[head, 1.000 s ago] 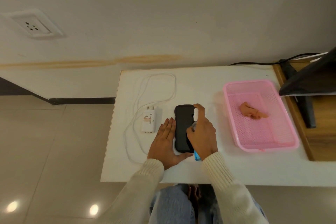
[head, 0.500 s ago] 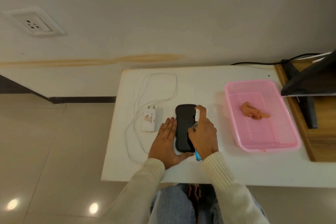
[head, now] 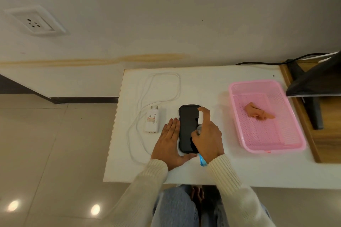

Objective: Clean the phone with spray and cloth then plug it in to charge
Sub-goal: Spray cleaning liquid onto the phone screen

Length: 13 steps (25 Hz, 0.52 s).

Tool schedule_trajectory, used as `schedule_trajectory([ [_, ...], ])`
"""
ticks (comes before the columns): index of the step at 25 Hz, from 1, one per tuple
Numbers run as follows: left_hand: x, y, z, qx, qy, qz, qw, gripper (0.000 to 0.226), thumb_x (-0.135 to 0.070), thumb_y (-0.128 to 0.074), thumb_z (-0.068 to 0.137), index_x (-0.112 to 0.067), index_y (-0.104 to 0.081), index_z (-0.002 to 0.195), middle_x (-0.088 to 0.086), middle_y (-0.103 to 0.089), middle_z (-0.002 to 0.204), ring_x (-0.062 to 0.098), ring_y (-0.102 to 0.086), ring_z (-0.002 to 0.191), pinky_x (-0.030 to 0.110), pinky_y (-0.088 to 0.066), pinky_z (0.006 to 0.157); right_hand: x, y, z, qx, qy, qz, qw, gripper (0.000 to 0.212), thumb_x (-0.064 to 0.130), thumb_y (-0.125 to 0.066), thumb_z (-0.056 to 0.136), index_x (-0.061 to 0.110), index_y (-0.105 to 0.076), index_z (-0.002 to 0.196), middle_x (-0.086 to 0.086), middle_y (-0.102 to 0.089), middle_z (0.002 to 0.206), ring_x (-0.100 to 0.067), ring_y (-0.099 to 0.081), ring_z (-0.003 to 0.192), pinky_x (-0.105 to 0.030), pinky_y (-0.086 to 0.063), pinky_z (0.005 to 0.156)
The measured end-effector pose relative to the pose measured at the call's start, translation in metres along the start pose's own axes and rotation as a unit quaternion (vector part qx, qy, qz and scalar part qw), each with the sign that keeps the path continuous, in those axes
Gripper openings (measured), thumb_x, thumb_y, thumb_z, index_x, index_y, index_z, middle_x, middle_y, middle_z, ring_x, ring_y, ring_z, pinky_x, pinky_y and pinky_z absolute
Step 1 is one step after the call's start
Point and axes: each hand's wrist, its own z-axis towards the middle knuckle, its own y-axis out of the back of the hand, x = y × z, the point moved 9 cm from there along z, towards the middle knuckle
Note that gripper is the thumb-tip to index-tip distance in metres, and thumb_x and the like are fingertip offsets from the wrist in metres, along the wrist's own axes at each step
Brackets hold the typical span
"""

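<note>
A black phone point(head: 187, 125) lies flat on the white table point(head: 203, 83). My left hand point(head: 168, 143) rests flat on the table against the phone's left and near edges. My right hand point(head: 208, 136) grips a small spray bottle point(head: 202, 161) with blue liquid, its white nozzle over the phone and my index finger on top. A white charger plug point(head: 152, 121) with its looped cable point(head: 162, 86) lies left of the phone. An orange cloth point(head: 257, 113) sits crumpled in the pink basket point(head: 295, 145).
A wall socket point(head: 34, 23) is mounted on the wall at far left. At the right stands a wooden board point(head: 330, 143) with a black monitor stand point(head: 313, 112) and a black cable. The table's left edge drops to the tiled floor.
My right index finger lifted slightly on the nozzle. Both hands, the bottle and the phone stay almost where they were.
</note>
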Motion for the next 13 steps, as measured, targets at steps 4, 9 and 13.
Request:
schedule_trajectory([
  [4, -0.001, 0.002, 0.0, -0.003, -0.002, 0.016, 1.0, 0.108, -0.087, -0.028, 0.064, -0.027, 0.022, 0.138, -0.014, 0.023, 0.146, -0.003, 0.03, 0.132, 0.016, 0.02, 0.106, 0.005, -0.007, -0.02, 0.03, 0.019, -0.005, 0.999, 0.07, 0.001, -0.058, 0.08, 0.025, -0.024, 0.137, -0.002, -0.051, 0.064, -0.01, -0.045, 0.049, -0.026, -0.049, 0.052],
  [9, 0.002, -0.003, 0.001, 0.008, 0.004, 0.026, 1.0, 0.106, -0.075, -0.039, 0.068, -0.031, 0.031, 0.134, -0.015, 0.029, 0.143, -0.007, 0.037, 0.126, 0.012, 0.027, 0.101, 0.01, -0.015, -0.031, 0.049, 0.021, 0.001, 0.999, 0.068, 0.003, -0.058, 0.082, 0.027, -0.025, 0.137, -0.004, -0.053, 0.066, -0.012, -0.05, 0.052, -0.028, -0.054, 0.058],
  [13, 0.003, -0.007, 0.003, 0.024, -0.004, 0.049, 0.999, 0.104, -0.067, -0.043, 0.074, -0.025, 0.03, 0.135, -0.009, 0.027, 0.146, -0.002, 0.039, 0.127, 0.014, 0.028, 0.101, 0.013, -0.019, -0.034, 0.062, 0.015, -0.001, 0.998, 0.062, 0.007, -0.057, 0.085, 0.025, -0.027, 0.135, -0.007, -0.058, 0.072, -0.015, -0.055, 0.056, -0.027, -0.054, 0.06],
])
